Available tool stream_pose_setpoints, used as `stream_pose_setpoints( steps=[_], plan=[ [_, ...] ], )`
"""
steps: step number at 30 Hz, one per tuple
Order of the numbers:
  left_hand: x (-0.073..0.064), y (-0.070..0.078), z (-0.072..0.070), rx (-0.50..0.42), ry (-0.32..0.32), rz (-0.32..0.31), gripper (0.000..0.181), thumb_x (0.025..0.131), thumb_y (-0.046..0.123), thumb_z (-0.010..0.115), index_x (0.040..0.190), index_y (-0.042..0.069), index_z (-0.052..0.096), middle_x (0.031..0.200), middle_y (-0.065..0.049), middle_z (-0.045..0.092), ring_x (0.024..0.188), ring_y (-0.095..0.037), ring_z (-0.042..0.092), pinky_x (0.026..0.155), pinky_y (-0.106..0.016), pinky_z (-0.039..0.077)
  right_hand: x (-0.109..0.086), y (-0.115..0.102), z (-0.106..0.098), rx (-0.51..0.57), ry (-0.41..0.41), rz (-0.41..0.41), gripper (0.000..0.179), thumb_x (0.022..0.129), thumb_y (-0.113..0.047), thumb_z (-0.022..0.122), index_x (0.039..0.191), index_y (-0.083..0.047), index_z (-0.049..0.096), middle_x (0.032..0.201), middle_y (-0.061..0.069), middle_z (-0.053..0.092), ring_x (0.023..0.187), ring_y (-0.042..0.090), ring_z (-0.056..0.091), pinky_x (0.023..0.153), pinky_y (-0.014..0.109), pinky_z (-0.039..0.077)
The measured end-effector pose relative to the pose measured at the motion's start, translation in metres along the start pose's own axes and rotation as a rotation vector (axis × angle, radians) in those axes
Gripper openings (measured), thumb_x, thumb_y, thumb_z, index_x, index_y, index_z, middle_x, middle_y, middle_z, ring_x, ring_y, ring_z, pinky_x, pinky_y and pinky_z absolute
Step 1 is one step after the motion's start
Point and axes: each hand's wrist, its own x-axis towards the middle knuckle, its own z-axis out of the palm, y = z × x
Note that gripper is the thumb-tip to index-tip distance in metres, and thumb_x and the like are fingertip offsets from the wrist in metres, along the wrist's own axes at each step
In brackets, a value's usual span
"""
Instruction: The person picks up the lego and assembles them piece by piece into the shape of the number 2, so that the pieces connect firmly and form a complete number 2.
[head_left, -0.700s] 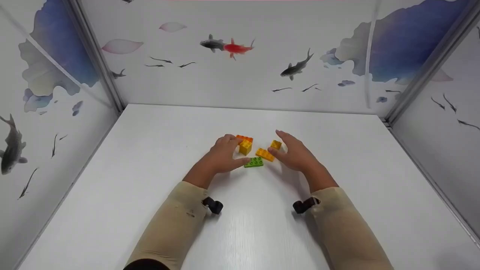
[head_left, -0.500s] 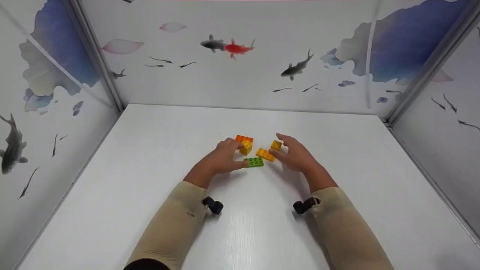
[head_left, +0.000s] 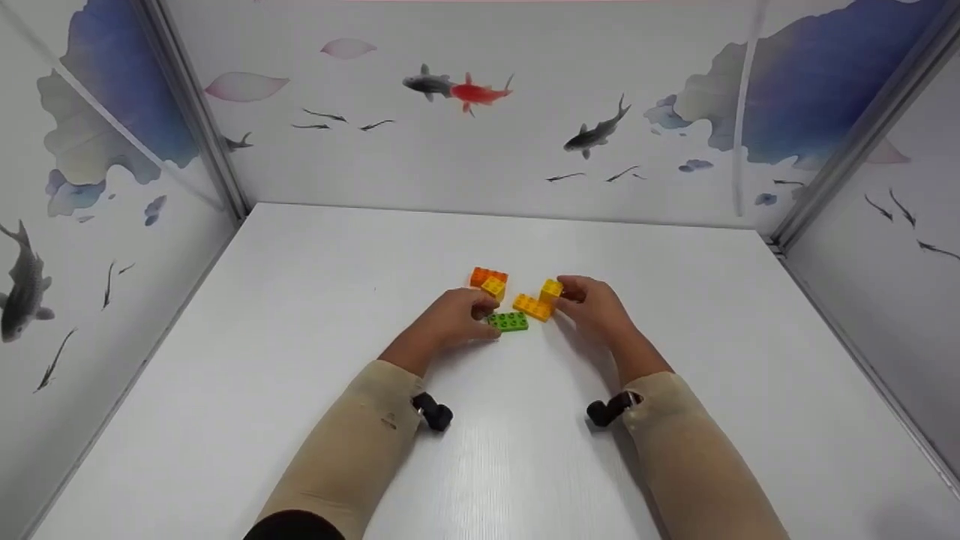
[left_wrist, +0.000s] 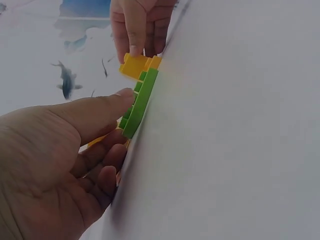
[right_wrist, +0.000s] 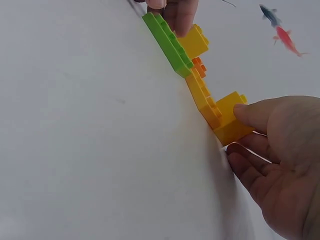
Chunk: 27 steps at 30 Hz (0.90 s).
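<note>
In the head view, my left hand (head_left: 457, 316) reaches the left end of a flat green toy building brick (head_left: 508, 322), thumb on its near side and fingers on its far side. The thumb tip overlaps the studs in the left wrist view. A yellow cube brick (head_left: 493, 288) stands just beyond these fingers, against an orange brick (head_left: 480, 276). My right hand (head_left: 596, 304) pinches another yellow cube brick (right_wrist: 232, 120) between thumb and fingers. That cube is right at the end of a flat yellow-orange brick (head_left: 531, 306).
The bricks lie close together on a white table (head_left: 517, 450), with several in a tight cluster. White panels printed with fish (head_left: 480, 91) and blue shapes enclose it on the back and sides. Both wrists wear small black devices (head_left: 611, 409).
My left hand has drawn back from the left yellow cube toward the green brick, its fingers curling. My right thumb and fingers have closed onto the right yellow cube.
</note>
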Motion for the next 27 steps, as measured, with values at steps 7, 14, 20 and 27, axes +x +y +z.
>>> stream_pose_setpoints(
  steps=[7,14,20,27],
  plan=[
    [-0.001,0.004,0.003,0.011,0.021,-0.008,0.041,0.093,0.023,0.084,0.133,0.018,0.075,0.121,0.001,0.070,0.111,-0.020,0.061,0.106,-0.039,0.054,0.002,0.003,-0.002,0.022,0.013,0.004,0.054,0.106,-0.021,0.069,0.157,-0.012,0.054,0.149,0.012,0.064,0.136,0.029,0.060,0.121,0.045,0.048],
    [-0.004,0.004,0.001,0.042,0.024,-0.009,0.040,0.093,0.020,0.083,0.132,0.017,0.075,0.122,0.000,0.071,0.110,-0.019,0.062,0.105,-0.039,0.055,0.000,-0.002,-0.004,0.005,0.041,-0.010,0.054,0.106,-0.021,0.069,0.157,-0.015,0.055,0.150,0.011,0.065,0.138,0.030,0.060,0.122,0.046,0.048],
    [-0.009,0.004,-0.005,0.026,0.019,-0.060,0.041,0.092,0.015,0.083,0.133,0.017,0.075,0.119,0.000,0.071,0.110,-0.021,0.062,0.104,-0.038,0.056,-0.003,-0.017,0.002,0.006,0.032,-0.020,0.052,0.105,-0.025,0.071,0.155,-0.019,0.058,0.146,0.007,0.066,0.135,0.028,0.061,0.118,0.044,0.052],
    [-0.017,-0.004,-0.012,0.051,0.034,-0.037,0.038,0.092,0.016,0.082,0.130,0.017,0.076,0.113,0.001,0.071,0.105,-0.020,0.062,0.100,-0.037,0.055,-0.011,-0.043,0.015,0.020,-0.013,-0.053,0.047,0.104,-0.026,0.073,0.149,-0.021,0.063,0.142,0.003,0.068,0.131,0.025,0.064,0.113,0.041,0.056]
  ],
)
